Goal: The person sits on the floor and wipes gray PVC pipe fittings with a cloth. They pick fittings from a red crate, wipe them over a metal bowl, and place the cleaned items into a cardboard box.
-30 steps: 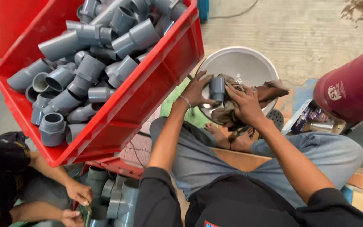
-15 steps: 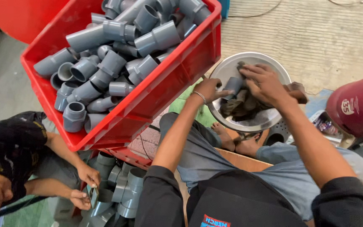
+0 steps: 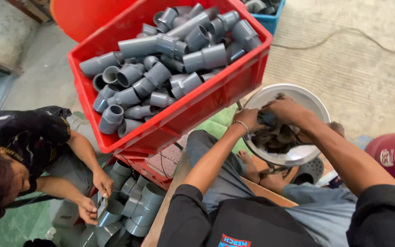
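A: Concrete floor, metal bowl [image 3: 314,98] at my knees. Status?

B: My left hand [image 3: 248,117] pinches the grey fitting [image 3: 268,119] inside the bowl; my right hand [image 3: 285,109] presses the rag [image 3: 275,137]. Advice: rotate the fitting, wipe evenly.

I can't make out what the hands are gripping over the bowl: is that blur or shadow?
Head view: mostly motion blur; the left hand and right hand smear over the dark rag, so the grip is unclear. The metal bowl rim glares pale in daylight. The red crate and its grey pipe fittings stay sharp, and wide-lens distortion bends the edges.
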